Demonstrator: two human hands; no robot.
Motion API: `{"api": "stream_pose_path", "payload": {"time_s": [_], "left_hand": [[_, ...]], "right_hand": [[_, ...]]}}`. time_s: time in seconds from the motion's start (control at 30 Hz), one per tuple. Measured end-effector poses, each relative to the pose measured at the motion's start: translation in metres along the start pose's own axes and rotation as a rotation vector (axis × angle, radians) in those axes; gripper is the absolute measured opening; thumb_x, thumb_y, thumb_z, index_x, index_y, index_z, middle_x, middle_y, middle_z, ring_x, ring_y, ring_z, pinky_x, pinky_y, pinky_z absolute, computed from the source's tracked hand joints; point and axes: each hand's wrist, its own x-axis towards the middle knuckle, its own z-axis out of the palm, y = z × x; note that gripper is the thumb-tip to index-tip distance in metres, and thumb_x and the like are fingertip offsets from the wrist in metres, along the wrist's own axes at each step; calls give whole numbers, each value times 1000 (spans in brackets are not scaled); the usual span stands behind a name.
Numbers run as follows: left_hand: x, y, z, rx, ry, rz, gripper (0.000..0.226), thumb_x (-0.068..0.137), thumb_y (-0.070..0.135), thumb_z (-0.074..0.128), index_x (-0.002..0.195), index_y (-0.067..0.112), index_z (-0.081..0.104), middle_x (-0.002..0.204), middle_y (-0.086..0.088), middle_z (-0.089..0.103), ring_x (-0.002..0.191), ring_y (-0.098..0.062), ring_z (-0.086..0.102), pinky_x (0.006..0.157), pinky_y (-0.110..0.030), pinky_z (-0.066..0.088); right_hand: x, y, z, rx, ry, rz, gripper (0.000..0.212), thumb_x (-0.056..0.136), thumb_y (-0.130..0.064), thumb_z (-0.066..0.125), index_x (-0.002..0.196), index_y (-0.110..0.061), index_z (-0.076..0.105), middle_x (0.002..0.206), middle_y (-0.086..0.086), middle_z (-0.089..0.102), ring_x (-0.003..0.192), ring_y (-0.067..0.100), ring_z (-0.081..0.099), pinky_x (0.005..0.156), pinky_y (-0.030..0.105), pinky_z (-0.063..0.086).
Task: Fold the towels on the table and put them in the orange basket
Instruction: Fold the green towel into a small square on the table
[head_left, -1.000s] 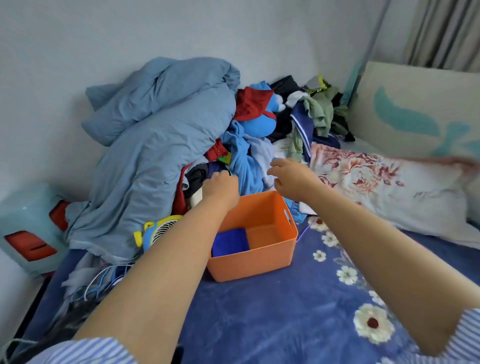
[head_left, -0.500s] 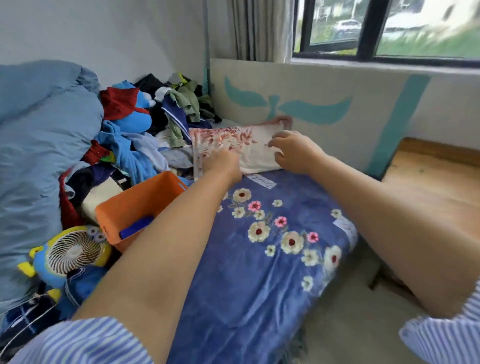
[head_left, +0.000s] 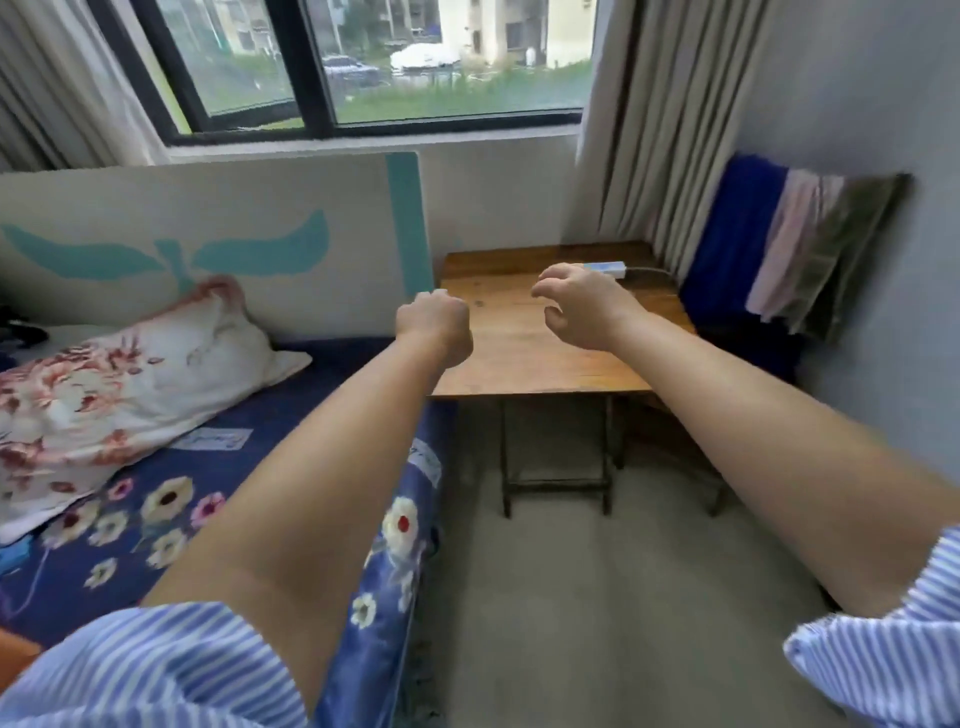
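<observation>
Three towels hang side by side at the right end of the wooden table (head_left: 524, 358): a blue towel (head_left: 737, 249), a pink towel (head_left: 789, 244) and an olive towel (head_left: 847, 254). My left hand (head_left: 434, 330) is a closed fist over the table's left edge and holds nothing. My right hand (head_left: 576, 306) hovers above the tabletop with curled, spread fingers, empty, a short way left of the blue towel. Only an orange sliver (head_left: 13, 657) at the lower left edge may be the basket.
A bed with a blue flowered sheet (head_left: 171, 525) and a floral pillow (head_left: 104, 379) lies left of the table. A white power strip (head_left: 605, 267) with a cord rests at the table's back. Curtains (head_left: 649, 130) and a window stand behind. Grey floor (head_left: 597, 597) lies below.
The view has swung right, from the clothes pile and orange basket on the bed to the wooden table. Both hands moved with it and now hover over the table.
</observation>
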Motion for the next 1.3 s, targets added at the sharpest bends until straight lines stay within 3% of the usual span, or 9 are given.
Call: {"api": "stream_pose_path", "payload": {"time_s": [0.1, 0.43, 0.73, 0.87, 0.97, 1.13, 1.2, 1.3], "left_hand": [[46, 82, 3, 16, -1, 109, 29, 91, 12, 43, 115, 8, 57, 115, -13, 52, 107, -29, 51, 73, -32, 37], [169, 280, 16, 13, -20, 379, 26, 89, 11, 45, 111, 10, 59, 114, -12, 54, 106, -28, 50, 70, -32, 37], [318, 387, 11, -48, -10, 510, 27, 89, 14, 45, 111, 10, 60, 114, -11, 54, 107, -30, 52, 69, -34, 37], [411, 441, -1, -79, -17, 583, 26, 89, 9, 42, 106, 6, 61, 103, -10, 55, 95, -27, 54, 67, -33, 39], [445, 471, -8, -114, -56, 632, 19, 92, 11, 39, 95, 8, 58, 101, -7, 56, 94, -24, 54, 71, -33, 44], [510, 549, -7, -169, -117, 650, 29, 92, 11, 36, 63, 11, 39, 69, 1, 38, 64, -16, 42, 48, -26, 31], [527, 575, -5, -181, -148, 656, 24, 92, 10, 37, 69, 7, 43, 70, 1, 39, 64, -17, 42, 47, -26, 29], [546, 608, 0, -205, -206, 635, 24, 92, 7, 35, 102, -2, 55, 90, -11, 52, 79, -25, 50, 52, -28, 32]], "right_hand": [[-16, 88, -6, -56, -37, 82, 38, 93, -14, 42, 131, -12, 48, 141, 6, 43, 128, 23, 42, 106, 37, 38], [-46, 310, 4, 77, -74, 396, 38, 92, -11, 42, 129, -7, 49, 139, 10, 45, 128, 26, 40, 107, 42, 35], [-3, 471, 4, 87, -7, 580, 38, 89, -7, 41, 125, -6, 53, 132, 15, 51, 124, 29, 42, 101, 37, 39], [37, 553, -5, 57, 52, 697, 36, 89, -7, 41, 123, -6, 55, 128, 16, 53, 118, 30, 47, 94, 36, 42], [46, 590, -8, 84, 83, 755, 35, 89, -8, 42, 121, -5, 57, 128, 15, 54, 115, 31, 50, 93, 35, 43], [57, 676, -4, 123, 90, 889, 32, 91, -9, 44, 119, -3, 58, 124, 16, 58, 113, 31, 53, 90, 31, 41], [60, 703, 0, 140, 92, 927, 32, 91, -9, 44, 118, -4, 59, 122, 17, 59, 112, 32, 54, 89, 31, 42], [65, 744, 9, 151, 72, 937, 30, 91, -10, 44, 115, -3, 61, 117, 19, 61, 107, 33, 55, 83, 32, 44]]}}
